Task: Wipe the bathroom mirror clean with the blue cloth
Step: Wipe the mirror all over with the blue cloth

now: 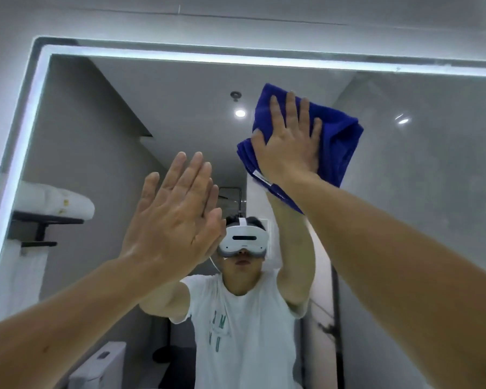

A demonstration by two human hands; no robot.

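The bathroom mirror fills most of the view, framed by a lit white strip along its top and left sides. A folded blue cloth with a small white label lies flat against the upper middle of the glass. My right hand presses the cloth to the mirror with straight, spread fingers. My left hand is raised lower left of the cloth with straight fingers together, its palm at the glass and meeting its own reflection; it holds nothing.
The mirror reflects a person in a white T-shirt and a white headset, a wall shelf with folded white towels at left, a toilet at the bottom and a ceiling spotlight. Grey wall surrounds the mirror frame.
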